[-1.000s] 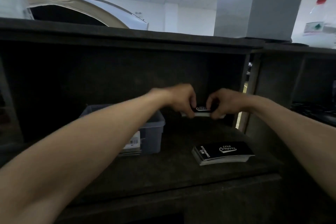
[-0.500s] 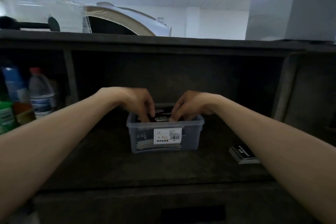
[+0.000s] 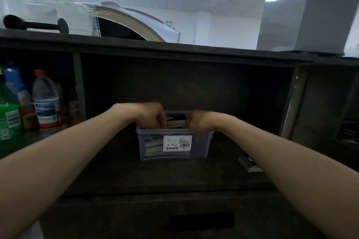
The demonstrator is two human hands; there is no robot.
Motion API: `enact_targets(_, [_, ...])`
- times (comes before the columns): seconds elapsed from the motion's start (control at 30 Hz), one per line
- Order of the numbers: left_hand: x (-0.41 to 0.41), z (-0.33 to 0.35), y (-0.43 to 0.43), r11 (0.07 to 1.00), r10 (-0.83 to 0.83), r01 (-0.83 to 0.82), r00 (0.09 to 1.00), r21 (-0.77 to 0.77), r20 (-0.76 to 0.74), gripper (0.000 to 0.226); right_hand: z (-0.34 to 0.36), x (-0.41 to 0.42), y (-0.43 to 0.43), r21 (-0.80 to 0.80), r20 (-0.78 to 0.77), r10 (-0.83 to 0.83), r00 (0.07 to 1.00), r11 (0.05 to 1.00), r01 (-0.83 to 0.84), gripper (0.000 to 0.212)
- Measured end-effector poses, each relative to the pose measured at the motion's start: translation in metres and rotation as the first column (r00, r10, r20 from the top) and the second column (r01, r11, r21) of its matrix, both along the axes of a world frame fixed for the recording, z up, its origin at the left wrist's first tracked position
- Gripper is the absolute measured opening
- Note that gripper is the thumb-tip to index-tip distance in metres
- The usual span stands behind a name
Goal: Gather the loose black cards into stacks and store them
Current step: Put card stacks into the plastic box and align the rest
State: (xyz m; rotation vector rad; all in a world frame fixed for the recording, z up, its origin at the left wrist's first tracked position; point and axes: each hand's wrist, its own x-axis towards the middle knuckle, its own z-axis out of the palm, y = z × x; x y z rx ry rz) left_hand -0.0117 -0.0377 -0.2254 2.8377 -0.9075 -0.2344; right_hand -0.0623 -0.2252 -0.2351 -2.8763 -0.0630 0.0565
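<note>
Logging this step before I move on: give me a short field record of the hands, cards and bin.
left hand: grips left end of the card stack
right hand: grips its right end, blurred
card stack: in the mouth of the clear bin, above cards already inside
second stack: on the shelf, right of the bin, partly behind the right forearm
bottles: next compartment, left

Hands (image 3: 152, 116) (image 3: 198, 121) on cards (image 3: 175, 120) (in bin (image 3: 201, 146))
</note>
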Motion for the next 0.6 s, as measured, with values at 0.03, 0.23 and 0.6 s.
enact_targets(0.03, [-0.001,0.0,-0.003,0.999,-0.017,0.019,0.999,-0.049,0.036,0.012,0.0,-0.003,-0.007,0.01,0.046,0.021,0.999,1.0,-0.022,0.012])
enact_targets(0.23, [-0.036,0.002,-0.057,0.895,-0.187,0.287,0.937,-0.342,0.295,0.01,0.023,-0.055,-0.096,0.088,0.458,0.076,0.886,0.988,-0.13,0.006])
enact_targets(0.6, [-0.094,-0.04,-0.216,0.927,-0.373,0.375,0.927,-0.032,0.035,0.039,-0.027,-0.111,-0.227,-0.048,-0.273,-0.17,0.947,0.985,0.163,0.045])
